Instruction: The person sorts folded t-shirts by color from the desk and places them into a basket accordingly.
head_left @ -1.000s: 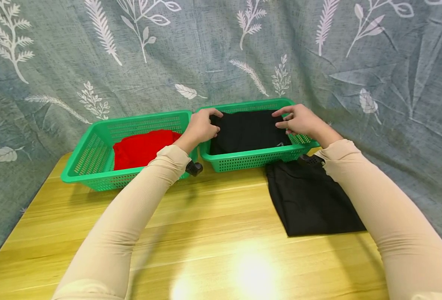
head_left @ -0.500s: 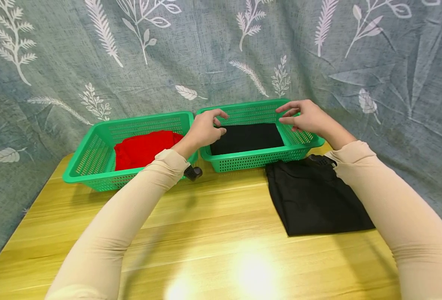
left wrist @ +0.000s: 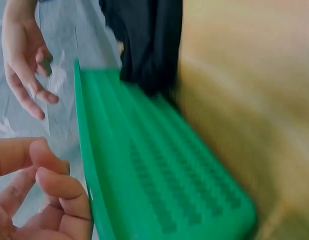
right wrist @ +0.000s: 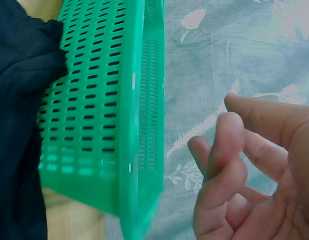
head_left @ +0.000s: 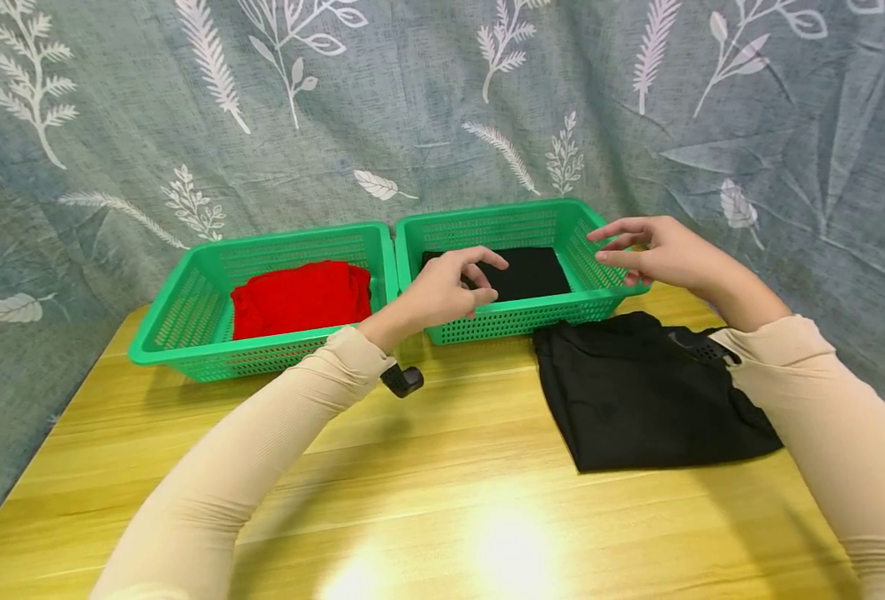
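My left hand (head_left: pixel 446 287) hovers above the front rim of the right green basket (head_left: pixel 540 321), fingers loosely bent and holding nothing. Inside that basket lies a flat folded black cloth (head_left: pixel 532 271), partly hidden behind the left hand. Past the basket's right end, my right hand (head_left: pixel 671 254) hangs in the air with relaxed fingers, also holding nothing. Below it, another black cloth (head_left: pixel 637 408) is spread on the table against the basket's front, partly covered by the right sleeve. In the right wrist view, the right hand (right wrist: pixel 259 175) is apart from the basket wall (right wrist: pixel 89 100).
A second green basket (head_left: pixel 221 358) stands just left of the first, with a red cloth (head_left: pixel 300 296) in it. The wooden table (head_left: pixel 412 467) extends in front. Behind the baskets hangs a grey-blue leaf-patterned curtain (head_left: pixel 412 100).
Both hands have let go of the black cloth, which now lies flat in the right basket. They have drawn back toward the viewer and to the right.
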Available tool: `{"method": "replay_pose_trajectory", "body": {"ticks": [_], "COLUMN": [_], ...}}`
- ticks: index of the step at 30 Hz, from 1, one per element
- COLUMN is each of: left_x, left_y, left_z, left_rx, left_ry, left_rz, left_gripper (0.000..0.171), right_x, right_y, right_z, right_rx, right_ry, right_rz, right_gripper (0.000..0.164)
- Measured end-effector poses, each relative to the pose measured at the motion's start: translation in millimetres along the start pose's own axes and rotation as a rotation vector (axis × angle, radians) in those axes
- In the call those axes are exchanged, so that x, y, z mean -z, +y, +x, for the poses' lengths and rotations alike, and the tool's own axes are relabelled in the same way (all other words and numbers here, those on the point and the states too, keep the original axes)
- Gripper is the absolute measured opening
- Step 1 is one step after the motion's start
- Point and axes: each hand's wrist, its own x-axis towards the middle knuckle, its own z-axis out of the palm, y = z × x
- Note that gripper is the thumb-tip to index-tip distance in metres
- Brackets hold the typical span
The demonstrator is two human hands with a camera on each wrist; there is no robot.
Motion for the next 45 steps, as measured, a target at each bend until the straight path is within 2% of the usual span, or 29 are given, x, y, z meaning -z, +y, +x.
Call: {"method": "replay_pose_trajectory", "body": {"ticks": [7, 12, 19, 23, 26, 31, 33, 36, 42, 45], "left_x": [-31.4, -50.2, -80.0, -96.0, -104.8, -114.0, -116.5, -119.7, -121.8, -119.9], "left_y": [13.6, 16.5, 15.1, 14.1, 13.7, 12.8, 12.6, 11.9, 8.9, 7.6], "left_z": [-12.5, -17.5, -21.2, -21.9, -21.8, -21.8, -22.0, -22.2, -22.8, -23.7], "left_rx": [-0.053, -0.037, -0.007, 0.024, 0.023, 0.001, -0.007, -0.017, 0.007, 0.018], "left_ry": [-0.14, -0.26, -0.399, -0.427, -0.439, -0.459, -0.466, -0.478, -0.477, -0.476], "left_rz": [-0.076, -0.139, -0.124, -0.109, -0.099, -0.094, -0.09, -0.084, -0.098, -0.116], "left_gripper": [0.04, 0.045, 0.055, 0.061, 0.064, 0.066, 0.066, 0.066, 0.064, 0.061], "right_x": [2.5, 0.8, 0.7, 1.5, 3.7, 4.3, 2.9, -0.3, -5.5, -6.4], "right_y": [19.7, 32.9, 53.9, 68.7, 80.0, 97.9, 103.7, 110.1, 112.6, 109.6], "right_z": [-41.5, -68.9, -99.4, -111.2, -117.9, -123.9, -124.4, -124.2, -123.3, -123.0], "right_rx": [0.007, 0.034, 0.009, -0.038, -0.097, -0.208, -0.229, -0.224, -0.158, -0.14], "right_ry": [-0.006, -0.038, -0.096, -0.118, -0.16, -0.272, -0.305, -0.324, -0.296, -0.308], "right_rz": [-0.055, -0.092, -0.17, -0.2, -0.2, -0.114, -0.072, -0.043, -0.098, -0.099], "right_gripper": [0.05, 0.046, 0.041, 0.043, 0.051, 0.064, 0.065, 0.064, 0.056, 0.055]}}
